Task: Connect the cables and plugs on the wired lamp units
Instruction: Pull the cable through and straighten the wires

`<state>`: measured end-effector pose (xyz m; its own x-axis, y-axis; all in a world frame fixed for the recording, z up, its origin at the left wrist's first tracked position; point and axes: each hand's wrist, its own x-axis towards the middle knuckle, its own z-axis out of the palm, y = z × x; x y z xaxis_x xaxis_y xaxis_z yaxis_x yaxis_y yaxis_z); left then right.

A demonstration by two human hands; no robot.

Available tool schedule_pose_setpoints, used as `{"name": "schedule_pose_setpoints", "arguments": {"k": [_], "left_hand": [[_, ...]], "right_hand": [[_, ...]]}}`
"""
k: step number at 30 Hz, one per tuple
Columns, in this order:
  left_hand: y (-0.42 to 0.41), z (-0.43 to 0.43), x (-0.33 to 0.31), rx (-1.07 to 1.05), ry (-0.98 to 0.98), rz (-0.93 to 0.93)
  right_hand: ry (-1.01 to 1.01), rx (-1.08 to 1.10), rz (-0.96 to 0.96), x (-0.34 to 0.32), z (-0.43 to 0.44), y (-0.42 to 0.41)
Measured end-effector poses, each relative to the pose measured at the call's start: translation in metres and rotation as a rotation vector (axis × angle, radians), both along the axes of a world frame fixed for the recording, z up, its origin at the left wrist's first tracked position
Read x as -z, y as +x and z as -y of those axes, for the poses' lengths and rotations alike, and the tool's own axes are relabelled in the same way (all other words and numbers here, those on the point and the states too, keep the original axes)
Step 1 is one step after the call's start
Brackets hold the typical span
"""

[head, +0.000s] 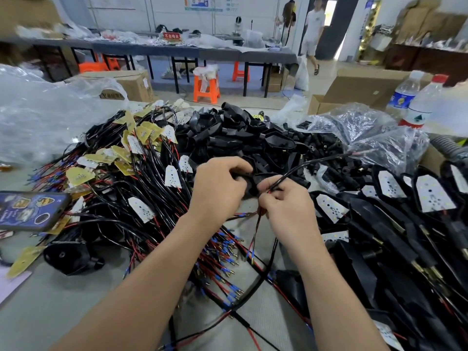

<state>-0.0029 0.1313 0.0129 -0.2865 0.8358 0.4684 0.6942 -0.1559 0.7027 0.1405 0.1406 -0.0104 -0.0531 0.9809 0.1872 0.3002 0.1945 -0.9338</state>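
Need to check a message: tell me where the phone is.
In the head view, the phone lies at the far left edge of the table, against the wire pile, well left of the left hand.

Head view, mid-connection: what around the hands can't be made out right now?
Head view: the black housing is mostly covered by the left hand; its socket is hidden.
Head view: fingers of the right hand cover where they pinch the cable, so any plug joint is unseen.
Head view: the cable's far end is motion-blurred.
Head view: the phone is cut by the left edge.
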Motion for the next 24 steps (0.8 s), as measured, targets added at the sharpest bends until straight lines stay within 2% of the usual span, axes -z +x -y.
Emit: {"name": "schedule_pose_setpoints", "arguments": {"k": [3,7,9,11,17,21,24], "left_hand": [[-0.007,0.018,0.005,0.091,-0.017,0.166],[-0.008,0.028,0.014,0.123,0.026,0.369],[-0.008,0.026,0.020,0.114,0.061,0.581],[-0.008,0.023,0.027,0.079,0.085,0.709],[-0.001,0.024,0.033,0.125,0.058,0.742],[0.000,0.037,0.034,0.230,-0.082,0.780],[-0.005,0.044,0.036,0.378,-0.214,0.707]], "right_hand": [[-0.011,0.019,-0.018,0.002,0.000,0.001],[-0.148,-0.105,-0.010,0.002,0.001,-0.003],[-0.179,-0.137,-0.010,0.002,0.003,-0.004],[-0.177,-0.163,0.008,0.002,0.006,-0.004],[-0.079,-0.192,0.298,0.002,0.014,-0.012],[-0.025,-0.007,0.262,0.006,0.013,-0.016],[0.003,0.034,0.242,0.009,0.011,-0.013]]}}
